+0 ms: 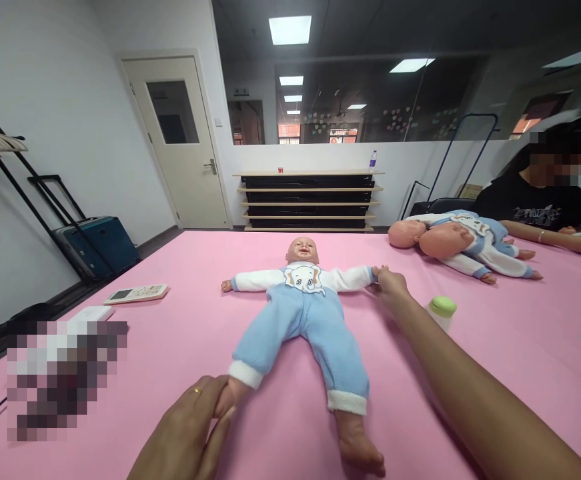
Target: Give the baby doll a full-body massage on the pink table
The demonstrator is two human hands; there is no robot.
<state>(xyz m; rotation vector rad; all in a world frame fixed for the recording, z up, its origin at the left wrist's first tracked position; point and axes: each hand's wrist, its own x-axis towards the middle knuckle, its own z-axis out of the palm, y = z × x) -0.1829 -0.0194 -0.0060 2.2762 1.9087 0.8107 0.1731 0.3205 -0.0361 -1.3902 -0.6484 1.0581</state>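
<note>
A baby doll (303,313) in a light blue and white romper with an elephant on the chest lies on its back on the pink table cover (180,373). Its head points away from me and its arms are spread wide. My left hand (190,423), with a ring on one finger, is closed around the doll's foot at the left. With my right hand (389,288) I grip the doll's hand at the right, by the blue cuff. The doll's other foot and other hand lie free. Beside my right forearm stands a bottle with a green cap (442,308).
More dolls (450,240) in matching rompers lie at the back right, near a seated person (535,193) whose arms rest on the table. A calculator (137,294) and a white object (90,315) lie at the left, beside a pixelated patch. A suitcase (97,247) stands beyond the left edge.
</note>
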